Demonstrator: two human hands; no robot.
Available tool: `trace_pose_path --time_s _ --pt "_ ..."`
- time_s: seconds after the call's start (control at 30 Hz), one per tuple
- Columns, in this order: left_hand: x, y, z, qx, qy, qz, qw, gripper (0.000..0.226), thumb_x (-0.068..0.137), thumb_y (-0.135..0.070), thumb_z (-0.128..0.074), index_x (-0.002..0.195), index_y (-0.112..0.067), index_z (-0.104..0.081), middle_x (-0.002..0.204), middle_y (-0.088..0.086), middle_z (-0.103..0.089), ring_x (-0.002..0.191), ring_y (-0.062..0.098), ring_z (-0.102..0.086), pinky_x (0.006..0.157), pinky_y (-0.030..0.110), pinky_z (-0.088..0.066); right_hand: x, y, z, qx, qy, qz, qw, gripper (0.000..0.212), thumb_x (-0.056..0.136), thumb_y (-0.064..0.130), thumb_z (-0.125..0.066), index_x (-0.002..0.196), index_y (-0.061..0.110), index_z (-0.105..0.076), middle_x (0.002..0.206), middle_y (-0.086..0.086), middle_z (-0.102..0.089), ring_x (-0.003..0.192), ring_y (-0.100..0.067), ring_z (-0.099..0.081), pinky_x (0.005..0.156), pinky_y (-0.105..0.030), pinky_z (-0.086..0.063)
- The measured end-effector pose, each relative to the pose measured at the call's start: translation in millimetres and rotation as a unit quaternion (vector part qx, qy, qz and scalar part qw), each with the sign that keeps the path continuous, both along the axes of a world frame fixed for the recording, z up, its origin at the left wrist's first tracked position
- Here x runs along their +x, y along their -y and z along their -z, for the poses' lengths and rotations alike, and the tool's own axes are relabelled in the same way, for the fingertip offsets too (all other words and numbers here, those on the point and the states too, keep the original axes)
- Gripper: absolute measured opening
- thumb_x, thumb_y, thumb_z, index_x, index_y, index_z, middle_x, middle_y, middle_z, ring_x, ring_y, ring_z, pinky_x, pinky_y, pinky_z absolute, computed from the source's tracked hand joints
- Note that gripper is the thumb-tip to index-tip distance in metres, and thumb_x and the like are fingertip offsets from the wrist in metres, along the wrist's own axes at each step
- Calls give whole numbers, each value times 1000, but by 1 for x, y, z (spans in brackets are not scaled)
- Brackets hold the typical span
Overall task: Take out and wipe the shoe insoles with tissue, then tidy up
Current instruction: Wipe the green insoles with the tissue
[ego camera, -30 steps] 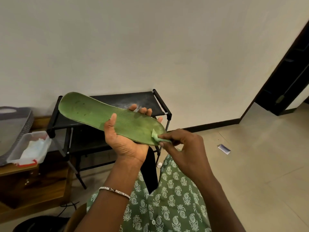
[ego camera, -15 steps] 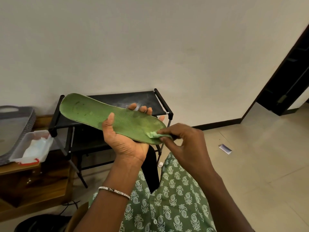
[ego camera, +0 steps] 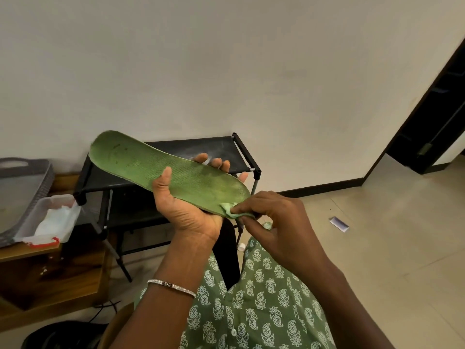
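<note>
A long green insole (ego camera: 161, 170) is held up in front of me, its wider end up to the left. My left hand (ego camera: 186, 210) grips its middle, thumb on top and fingers curled under the far edge. My right hand (ego camera: 274, 222) pinches a small crumpled tissue (ego camera: 230, 210), tinted green, and presses it on the insole's lower right end near the edge.
A black shoe rack (ego camera: 221, 149) stands against the wall behind the insole. To the left a clear plastic box (ego camera: 57, 217) with white tissue sits on a wooden table (ego camera: 27, 250), beside a grey basket (ego camera: 22, 182). A small white packet (ego camera: 339, 224) lies on the tiled floor.
My right hand has slid the tissue a little along the insole's lower right end. The left hand keeps its hold, and the insole has barely shifted.
</note>
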State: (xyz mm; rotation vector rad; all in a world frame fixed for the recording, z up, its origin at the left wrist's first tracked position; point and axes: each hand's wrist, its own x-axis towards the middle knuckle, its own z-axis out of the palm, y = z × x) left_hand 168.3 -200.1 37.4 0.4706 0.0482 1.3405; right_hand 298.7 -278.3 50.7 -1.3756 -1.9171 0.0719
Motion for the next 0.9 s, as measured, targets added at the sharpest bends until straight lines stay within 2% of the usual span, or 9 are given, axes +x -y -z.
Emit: trace_pose_path --time_s 0.2,0.3,0.4,0.57,0.77,0.9 --pt "2 2 0 -25 -5 0 1000 58 89 -58 -31 105 -9 -58 99 14 -55 97 31 -59 90 62 -50 9 -18 9 70 20 69 995 20 83 3 -73 98 16 -76 94 6 -70 85 -10 -60 72 -33 -52" --pt "-1 -1 2 -23 1 2 1000 60 89 -60 -30 105 -9 -59 100 13 -56 98 30 -59 100 69 -40 -1 -11 11 48 -8 22 999 20 83 2 -72 96 16 -75 95 7 -71 87 -9 -63 74 -33 -53" --pt "-2 -1 5 -19 7 9 1000 61 87 -61 -31 104 -9 -60 98 13 -56 97 30 -60 101 73 -35 -8 -2 11 22 -35 -17 999 20 82 2 -73 96 16 -76 94 9 -72 87 -4 -64 75 -24 -52" --pt "0 -1 5 -18 19 19 999 63 90 -62 -29 105 -9 -60 99 13 -58 99 31 -61 103 76 -30 8 -15 15 68 -21 61 996 21 82 -1 -71 96 15 -75 94 7 -70 87 -10 -62 73 -35 -52" --pt "-2 0 6 -32 27 17 999 62 90 -61 -30 105 -8 -60 99 13 -57 99 31 -60 103 75 -31 -16 2 11 32 -67 -25 997 19 84 0 -72 96 14 -75 94 11 -73 90 -4 -66 77 -22 -52" --pt "-2 -1 5 -35 25 20 999 62 88 -62 -32 105 -10 -60 102 13 -58 103 32 -59 103 75 -30 0 -10 12 57 -51 28 997 21 82 -1 -72 96 15 -75 94 8 -73 87 -8 -65 73 -33 -54"
